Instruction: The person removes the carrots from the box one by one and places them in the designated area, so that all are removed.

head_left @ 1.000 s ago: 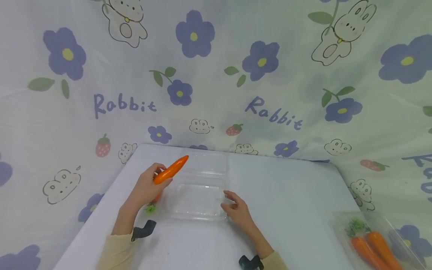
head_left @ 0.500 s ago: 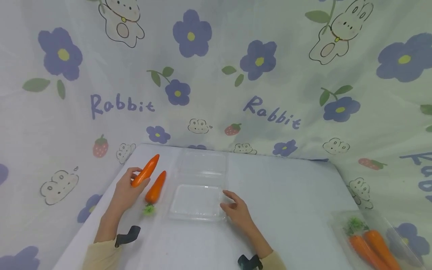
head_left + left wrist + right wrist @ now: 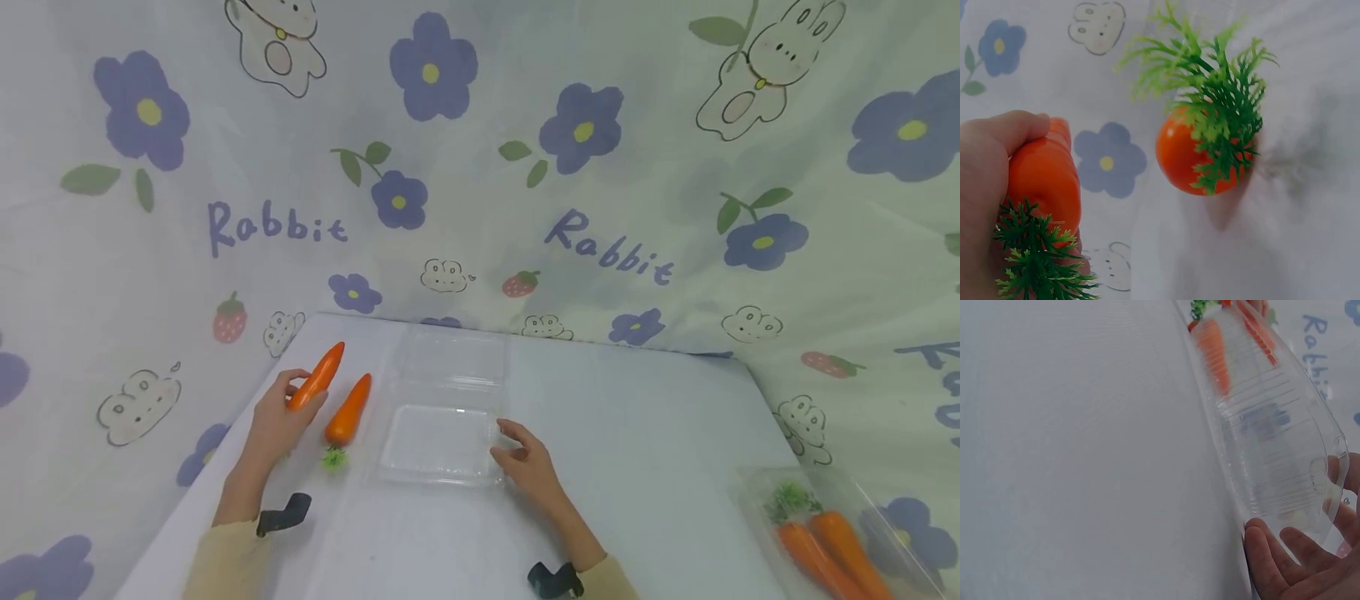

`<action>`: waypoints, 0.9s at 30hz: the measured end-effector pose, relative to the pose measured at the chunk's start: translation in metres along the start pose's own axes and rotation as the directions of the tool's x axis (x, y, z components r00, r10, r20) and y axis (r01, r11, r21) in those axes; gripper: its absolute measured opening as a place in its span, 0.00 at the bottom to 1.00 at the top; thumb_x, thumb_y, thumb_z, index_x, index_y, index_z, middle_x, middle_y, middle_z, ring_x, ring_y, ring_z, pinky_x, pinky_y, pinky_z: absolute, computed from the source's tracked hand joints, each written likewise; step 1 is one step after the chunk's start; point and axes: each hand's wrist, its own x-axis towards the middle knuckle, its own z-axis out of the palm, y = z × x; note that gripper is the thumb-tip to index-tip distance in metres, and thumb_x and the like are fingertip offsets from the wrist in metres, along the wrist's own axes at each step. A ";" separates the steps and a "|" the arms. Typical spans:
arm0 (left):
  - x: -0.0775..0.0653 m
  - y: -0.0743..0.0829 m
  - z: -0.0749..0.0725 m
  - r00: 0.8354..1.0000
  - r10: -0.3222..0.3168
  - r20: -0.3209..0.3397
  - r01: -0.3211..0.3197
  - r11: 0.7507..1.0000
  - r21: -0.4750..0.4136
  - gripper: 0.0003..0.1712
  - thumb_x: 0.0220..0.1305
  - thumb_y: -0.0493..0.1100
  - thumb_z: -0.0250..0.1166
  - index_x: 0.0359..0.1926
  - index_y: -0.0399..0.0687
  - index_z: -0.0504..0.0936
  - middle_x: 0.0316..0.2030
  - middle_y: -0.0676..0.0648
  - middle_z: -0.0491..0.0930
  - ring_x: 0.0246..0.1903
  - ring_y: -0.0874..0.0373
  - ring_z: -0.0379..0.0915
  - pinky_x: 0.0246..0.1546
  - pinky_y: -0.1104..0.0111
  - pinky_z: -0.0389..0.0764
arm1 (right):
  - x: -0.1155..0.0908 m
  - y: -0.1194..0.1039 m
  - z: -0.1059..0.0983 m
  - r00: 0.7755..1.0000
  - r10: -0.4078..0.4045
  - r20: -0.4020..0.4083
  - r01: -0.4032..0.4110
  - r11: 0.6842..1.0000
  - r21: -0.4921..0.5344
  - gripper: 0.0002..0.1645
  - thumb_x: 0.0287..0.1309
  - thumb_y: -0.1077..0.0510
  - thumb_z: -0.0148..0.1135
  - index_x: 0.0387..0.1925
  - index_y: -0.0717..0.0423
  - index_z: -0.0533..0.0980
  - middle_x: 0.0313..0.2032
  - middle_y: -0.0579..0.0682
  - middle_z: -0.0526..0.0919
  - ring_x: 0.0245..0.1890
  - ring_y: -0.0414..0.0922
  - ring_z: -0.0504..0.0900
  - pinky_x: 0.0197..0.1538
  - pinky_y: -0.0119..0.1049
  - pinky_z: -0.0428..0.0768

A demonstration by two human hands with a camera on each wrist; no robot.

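My left hand [image 3: 279,425] grips an orange carrot [image 3: 317,379] at the left of the table, its tip pointing up and away. The green leafy top of that carrot hangs below the palm in the left wrist view. Just right of this hand, a second carrot [image 3: 349,412] with a green tuft [image 3: 1210,106] lies on the table. A clear plastic box [image 3: 438,443], lid [image 3: 453,358] folded back behind it, lies open at the middle. At its right edge my right hand [image 3: 531,468] holds the rim, fingers [image 3: 1260,550] against the clear wall.
A second clear box [image 3: 757,500] with orange carrots [image 3: 840,546] inside stands at the table's right front corner. Flower-and-rabbit fabric [image 3: 480,167] hangs behind the white table [image 3: 630,442].
My left hand has carried its carrot leftward, from above the box's left side to the left of the lying carrot, which now shows fully. The right hand stays at the box's edge.
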 end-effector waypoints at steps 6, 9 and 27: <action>0.007 -0.007 0.004 1.000 -0.012 0.016 0.012 1.000 -0.011 0.36 0.66 0.63 0.58 0.66 0.48 0.62 0.47 0.36 0.70 0.37 0.45 0.70 0.31 0.66 0.79 | 0.007 0.018 0.003 1.000 -0.001 -0.019 0.002 1.000 0.030 0.29 0.62 0.60 0.63 0.64 0.60 0.70 0.60 0.65 0.72 0.41 0.50 0.81 0.36 0.33 0.81; 0.009 -0.011 0.007 0.999 -0.029 0.019 0.029 1.000 -0.010 0.36 0.66 0.63 0.58 0.66 0.49 0.62 0.47 0.37 0.70 0.38 0.46 0.69 0.32 0.66 0.79 | 0.011 0.032 0.006 1.000 0.011 -0.024 -0.010 1.000 0.024 0.29 0.62 0.58 0.64 0.65 0.55 0.70 0.60 0.61 0.73 0.41 0.48 0.81 0.36 0.32 0.81; 0.020 -0.028 0.016 0.998 -0.043 0.049 0.043 0.999 0.019 0.35 0.68 0.60 0.58 0.64 0.44 0.63 0.45 0.35 0.72 0.37 0.45 0.69 0.33 0.66 0.77 | 0.010 0.037 0.004 1.000 0.011 -0.015 -0.011 1.000 -0.007 0.30 0.62 0.54 0.64 0.64 0.54 0.71 0.59 0.60 0.75 0.40 0.47 0.82 0.36 0.33 0.81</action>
